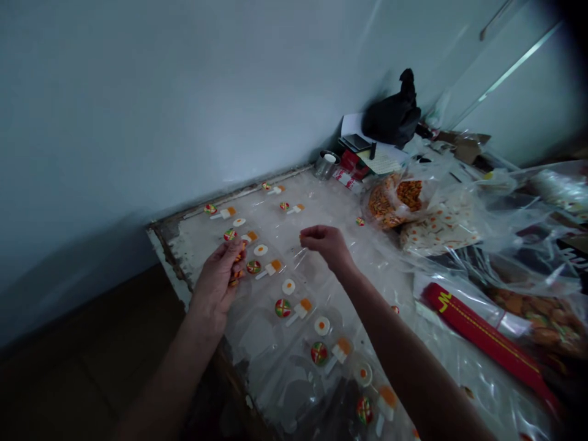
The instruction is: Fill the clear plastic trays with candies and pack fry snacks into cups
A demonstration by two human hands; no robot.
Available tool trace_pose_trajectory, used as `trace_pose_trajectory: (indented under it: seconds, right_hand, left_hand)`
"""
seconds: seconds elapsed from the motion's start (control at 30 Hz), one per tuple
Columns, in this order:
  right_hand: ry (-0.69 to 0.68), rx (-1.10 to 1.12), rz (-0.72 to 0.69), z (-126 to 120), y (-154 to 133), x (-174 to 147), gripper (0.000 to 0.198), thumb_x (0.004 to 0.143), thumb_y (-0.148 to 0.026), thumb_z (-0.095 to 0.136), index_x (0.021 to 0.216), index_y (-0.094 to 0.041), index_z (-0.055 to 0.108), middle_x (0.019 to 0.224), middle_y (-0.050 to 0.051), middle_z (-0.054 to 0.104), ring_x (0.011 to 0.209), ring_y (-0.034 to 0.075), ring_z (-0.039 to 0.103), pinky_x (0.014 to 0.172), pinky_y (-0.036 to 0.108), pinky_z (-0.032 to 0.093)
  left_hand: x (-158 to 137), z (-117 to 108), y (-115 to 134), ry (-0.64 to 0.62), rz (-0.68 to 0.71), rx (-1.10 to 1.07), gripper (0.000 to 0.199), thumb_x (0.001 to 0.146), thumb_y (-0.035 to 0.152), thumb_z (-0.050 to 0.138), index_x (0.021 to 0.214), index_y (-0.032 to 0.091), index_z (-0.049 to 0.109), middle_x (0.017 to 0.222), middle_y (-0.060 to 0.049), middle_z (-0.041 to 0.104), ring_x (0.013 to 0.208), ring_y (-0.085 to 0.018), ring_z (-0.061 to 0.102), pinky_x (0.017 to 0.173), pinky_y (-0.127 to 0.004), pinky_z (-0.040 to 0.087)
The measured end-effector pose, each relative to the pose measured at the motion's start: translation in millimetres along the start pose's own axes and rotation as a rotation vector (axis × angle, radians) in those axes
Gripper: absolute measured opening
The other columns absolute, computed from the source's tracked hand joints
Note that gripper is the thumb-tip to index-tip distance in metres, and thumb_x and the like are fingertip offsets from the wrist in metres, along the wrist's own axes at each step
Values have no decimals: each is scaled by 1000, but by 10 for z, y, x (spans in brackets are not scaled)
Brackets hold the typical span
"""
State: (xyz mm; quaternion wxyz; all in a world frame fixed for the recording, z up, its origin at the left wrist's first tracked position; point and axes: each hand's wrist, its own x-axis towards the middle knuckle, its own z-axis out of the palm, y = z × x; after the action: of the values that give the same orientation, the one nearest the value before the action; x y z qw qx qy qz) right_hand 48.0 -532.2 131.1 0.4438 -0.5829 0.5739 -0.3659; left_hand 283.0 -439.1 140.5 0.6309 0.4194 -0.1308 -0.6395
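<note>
My left hand (220, 269) is closed around several small orange pieces (237, 269) with dark edges, at the table's left side. My right hand (325, 240) hovers over the middle of the table, fingertips pinched on a tiny orange-yellow piece (301, 239), mostly hidden. Below and between the hands, small pieces lie in rows on clear plastic (257, 331): round red-and-green pieces (283, 307), orange-and-white popsicle-shaped pieces (301, 310) and fried-egg-shaped pieces (322, 325). Another round red-and-green piece (230, 235) lies just beyond my left fingertips.
Right of my hands stand an open bag of small orange pieces (390, 199) and a bag of egg-like pieces (441, 229). A red strip with yellow marks (482, 337) lies nearer. Behind are a metal can (326, 165) and a black bag (392, 116) against the wall (184, 92).
</note>
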Motion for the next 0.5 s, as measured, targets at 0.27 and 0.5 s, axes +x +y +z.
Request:
trace_pose_trajectory:
  seconds: [0.27,0.5]
  right_hand:
    - [-6,-877,-174,40,-227,835,25,75,-17,74,101,-17,79,87,2,77,82,17,71,74,23,49]
    - [-91,-1057,-169,235,-338,748,18,78,-7,70,92,-15,80,105,15,77,106,27,69,91,30,50]
  left_hand:
    - [281,262,-54,-88,-131,74,37,61,28,93,80,14,65,69,3,59,44,-1,42,38,-12,31]
    - [522,319,27,-103,-181,175,35,69,37,90,75,15,63,61,3,56,41,-3,43,37,-15,30]
